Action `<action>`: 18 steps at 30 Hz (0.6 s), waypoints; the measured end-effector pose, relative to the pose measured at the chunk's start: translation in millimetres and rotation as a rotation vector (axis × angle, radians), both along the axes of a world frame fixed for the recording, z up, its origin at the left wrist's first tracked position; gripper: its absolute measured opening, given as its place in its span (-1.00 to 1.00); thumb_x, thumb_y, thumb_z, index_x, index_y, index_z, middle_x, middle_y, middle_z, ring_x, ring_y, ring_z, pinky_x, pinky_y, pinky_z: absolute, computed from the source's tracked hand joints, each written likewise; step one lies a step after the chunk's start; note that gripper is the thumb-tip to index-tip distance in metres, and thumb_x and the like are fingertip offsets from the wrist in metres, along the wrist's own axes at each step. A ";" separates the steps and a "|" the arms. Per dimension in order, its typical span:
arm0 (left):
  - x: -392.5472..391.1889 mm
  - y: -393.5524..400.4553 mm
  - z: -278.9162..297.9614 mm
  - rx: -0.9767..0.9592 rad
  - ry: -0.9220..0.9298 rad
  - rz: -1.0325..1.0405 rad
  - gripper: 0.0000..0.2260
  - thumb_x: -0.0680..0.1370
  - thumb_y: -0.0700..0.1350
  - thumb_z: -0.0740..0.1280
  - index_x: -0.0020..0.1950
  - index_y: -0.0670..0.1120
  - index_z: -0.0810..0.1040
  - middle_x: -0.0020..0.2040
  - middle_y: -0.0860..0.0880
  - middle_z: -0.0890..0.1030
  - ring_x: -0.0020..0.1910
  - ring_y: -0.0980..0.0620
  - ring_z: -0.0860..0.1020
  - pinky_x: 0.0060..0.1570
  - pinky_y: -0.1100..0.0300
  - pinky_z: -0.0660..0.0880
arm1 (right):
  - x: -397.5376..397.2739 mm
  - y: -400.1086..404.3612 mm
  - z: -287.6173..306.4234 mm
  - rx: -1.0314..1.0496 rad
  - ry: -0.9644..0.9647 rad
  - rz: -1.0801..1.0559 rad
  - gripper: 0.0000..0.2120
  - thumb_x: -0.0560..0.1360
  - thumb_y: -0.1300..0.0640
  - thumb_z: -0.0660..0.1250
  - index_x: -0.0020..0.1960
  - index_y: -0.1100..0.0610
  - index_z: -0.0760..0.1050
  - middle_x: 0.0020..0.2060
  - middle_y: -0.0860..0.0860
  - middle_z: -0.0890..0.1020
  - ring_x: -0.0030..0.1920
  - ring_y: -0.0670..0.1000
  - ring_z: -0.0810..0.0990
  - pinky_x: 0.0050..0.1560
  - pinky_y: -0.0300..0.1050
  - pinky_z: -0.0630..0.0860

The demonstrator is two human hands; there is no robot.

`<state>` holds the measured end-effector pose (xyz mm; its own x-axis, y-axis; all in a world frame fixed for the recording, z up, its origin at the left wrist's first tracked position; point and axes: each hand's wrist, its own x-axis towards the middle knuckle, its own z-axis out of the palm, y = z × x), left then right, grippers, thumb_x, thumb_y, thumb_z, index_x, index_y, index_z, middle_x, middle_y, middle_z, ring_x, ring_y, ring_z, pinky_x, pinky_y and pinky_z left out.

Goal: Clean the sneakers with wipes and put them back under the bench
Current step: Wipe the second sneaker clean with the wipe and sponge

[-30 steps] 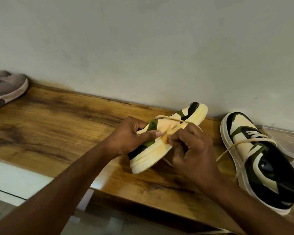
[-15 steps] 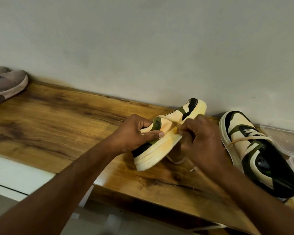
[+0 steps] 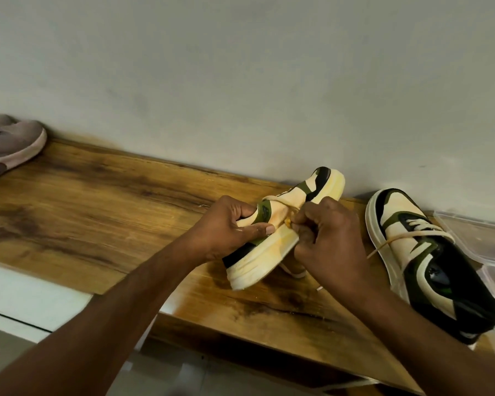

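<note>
Fingers [image 3: 265, 230] of the left hand [image 3: 223, 230] are curling round the cream, green and black sneaker [image 3: 283, 232], holding it tilted on its side above the wooden desk [image 3: 97, 201]. The right hand [image 3: 326, 238] is pinching something small and yellowish, possibly a wipe, against the sneaker's side. The matching sneaker [image 3: 429, 261] is lying on the desk just to the right, beside a clear plastic container [image 3: 483, 238]. A grey shoe [image 3: 9, 144] is sitting far left.
</note>
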<state>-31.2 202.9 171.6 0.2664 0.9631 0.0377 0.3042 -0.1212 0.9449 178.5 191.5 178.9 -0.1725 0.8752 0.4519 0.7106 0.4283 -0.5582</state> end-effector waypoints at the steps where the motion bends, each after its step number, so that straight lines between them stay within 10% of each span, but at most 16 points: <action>1: -0.9 0.4 -1.7 0.000 0.003 0.011 -0.85 0.56 -0.13 0.52 -0.21 0.00 0.72 -0.28 0.07 0.70 -0.28 0.20 0.56 -0.27 0.29 0.45 | -4.0 -10.4 -1.6 -0.026 0.012 0.028 -0.75 0.36 0.40 0.48 -0.17 0.06 0.65 -0.23 -0.03 0.58 -0.19 -0.05 0.54 -0.16 -0.06 0.58; 4: -5.7 2.9 -1.4 -0.001 0.000 0.007 -0.88 0.56 -0.11 0.52 -0.15 -0.11 0.74 -0.21 -0.14 0.73 -0.24 0.10 0.58 -0.24 0.19 0.46 | -7.9 -22.2 -1.3 -0.070 0.049 0.112 -0.74 0.38 0.37 0.51 -0.15 0.02 0.65 -0.20 -0.10 0.58 -0.13 -0.10 0.55 -0.08 -0.09 0.59; 18: 3.1 1.3 1.0 -0.011 -0.013 -0.020 -0.96 0.56 -0.17 0.51 -0.08 -0.09 0.75 -0.16 0.03 0.76 -0.19 0.18 0.63 -0.22 0.30 0.50 | 13.2 0.7 0.7 -0.013 -0.022 0.042 -0.77 0.38 0.39 0.47 -0.13 0.08 0.66 -0.20 -0.02 0.57 -0.17 0.00 0.55 -0.18 -0.03 0.58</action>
